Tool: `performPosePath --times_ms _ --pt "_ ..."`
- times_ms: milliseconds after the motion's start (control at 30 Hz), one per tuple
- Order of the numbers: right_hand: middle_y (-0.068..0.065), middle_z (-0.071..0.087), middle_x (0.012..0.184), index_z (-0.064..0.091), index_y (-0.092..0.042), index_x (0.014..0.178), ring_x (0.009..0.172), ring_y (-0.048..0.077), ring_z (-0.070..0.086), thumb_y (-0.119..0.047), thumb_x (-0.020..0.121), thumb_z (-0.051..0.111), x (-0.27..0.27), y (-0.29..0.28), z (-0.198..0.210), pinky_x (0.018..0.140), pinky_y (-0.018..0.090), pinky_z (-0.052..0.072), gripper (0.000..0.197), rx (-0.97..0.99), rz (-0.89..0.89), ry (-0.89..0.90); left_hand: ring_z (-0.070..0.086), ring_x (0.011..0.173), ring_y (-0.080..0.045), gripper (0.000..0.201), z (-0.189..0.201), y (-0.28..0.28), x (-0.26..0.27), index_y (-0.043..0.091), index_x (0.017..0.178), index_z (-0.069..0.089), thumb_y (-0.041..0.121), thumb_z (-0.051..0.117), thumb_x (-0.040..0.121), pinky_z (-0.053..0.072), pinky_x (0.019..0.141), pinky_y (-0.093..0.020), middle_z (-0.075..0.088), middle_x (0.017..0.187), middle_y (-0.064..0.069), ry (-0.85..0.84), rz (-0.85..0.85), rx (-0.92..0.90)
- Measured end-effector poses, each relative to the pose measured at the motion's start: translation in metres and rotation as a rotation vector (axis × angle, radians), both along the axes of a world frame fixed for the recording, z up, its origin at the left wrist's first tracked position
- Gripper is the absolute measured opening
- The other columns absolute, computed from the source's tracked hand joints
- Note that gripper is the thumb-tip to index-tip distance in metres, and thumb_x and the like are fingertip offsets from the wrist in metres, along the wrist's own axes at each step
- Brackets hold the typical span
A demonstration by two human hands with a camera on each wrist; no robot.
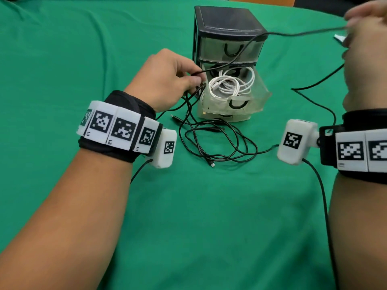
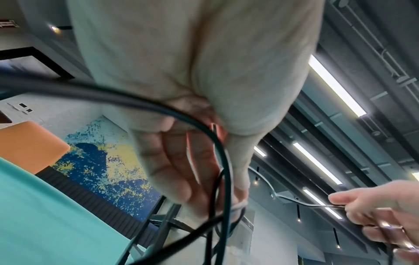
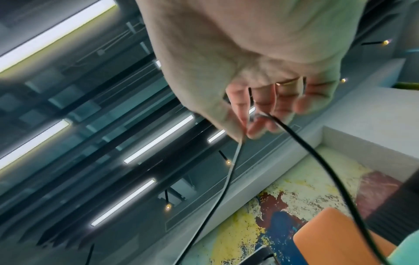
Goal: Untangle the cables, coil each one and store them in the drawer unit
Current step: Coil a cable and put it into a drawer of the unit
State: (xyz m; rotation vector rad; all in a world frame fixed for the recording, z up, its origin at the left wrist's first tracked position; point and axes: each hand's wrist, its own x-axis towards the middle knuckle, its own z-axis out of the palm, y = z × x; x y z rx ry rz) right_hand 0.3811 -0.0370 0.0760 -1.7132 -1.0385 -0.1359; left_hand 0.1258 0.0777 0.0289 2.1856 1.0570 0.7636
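Note:
A black drawer unit (image 1: pixel 226 24) stands on the green cloth. Its middle drawer (image 1: pixel 249 105) is pulled out and tilted, with a coiled white cable (image 1: pixel 230 84) inside. A tangle of black cable (image 1: pixel 217 141) lies in front of the unit. My left hand (image 1: pixel 167 78) pinches loops of the black cable (image 2: pixel 224 161) beside the drawer. My right hand (image 1: pixel 366 38) is raised at the far right and pinches the same black cable (image 3: pixel 235 157), which stretches taut across the unit between both hands.
A green cloth (image 1: pixel 62 59) covers the whole table. A small white object (image 1: pixel 340 37) lies at the far right edge, partly hidden by my right hand. A loose black plug end (image 1: pixel 212 164) points toward me from the tangle.

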Motion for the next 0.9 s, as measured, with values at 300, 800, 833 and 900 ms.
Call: performPosePath --times_ms 300,800,833,900 --pt "-0.013 0.064 0.122 0.066 -0.026 0.119 0.122 0.012 0.055 -0.047 0.083 0.052 -0.057 0.01 0.003 0.108 0.045 0.039 0.044 -0.074 0.14 -0.382 0.055 0.063 0.01 0.01 0.005 -0.016 0.014 0.032 0.096 0.076 0.031 0.07 0.088 0.042 0.064 -0.014 0.065 0.068 0.03 -0.185 -0.092 0.119" --pt "-0.013 0.067 0.068 0.071 -0.038 0.09 0.058 -0.005 0.054 -0.055 0.094 0.049 -0.061 0.005 0.0 0.078 0.042 0.046 0.028 -0.126 0.312 -0.3 0.031 0.041 -0.005 0.018 0.011 -0.017 0.011 0.016 0.089 0.059 0.031 0.07 0.089 0.028 0.044 -0.018 0.038 0.049 0.011 -0.201 -0.068 0.146" --pt "-0.012 0.066 0.069 0.071 -0.033 0.093 0.057 -0.004 0.053 -0.052 0.096 0.048 -0.058 0.004 0.0 0.072 0.034 0.045 0.03 -0.085 0.285 -0.308 0.031 0.04 -0.004 0.018 0.009 -0.015 0.011 0.016 0.088 0.06 0.031 0.071 0.089 0.029 0.044 -0.019 0.037 0.045 0.012 -0.179 -0.059 0.123" --pt "-0.013 0.062 0.072 0.069 -0.027 0.095 0.058 -0.005 0.052 -0.044 0.099 0.046 -0.046 0.0 0.001 0.065 0.017 0.039 0.029 0.006 0.272 -0.268 0.033 0.041 -0.003 0.02 0.004 -0.012 0.01 0.016 0.086 0.061 0.034 0.07 0.088 0.036 0.048 -0.023 0.04 0.042 0.013 -0.157 -0.037 0.09"
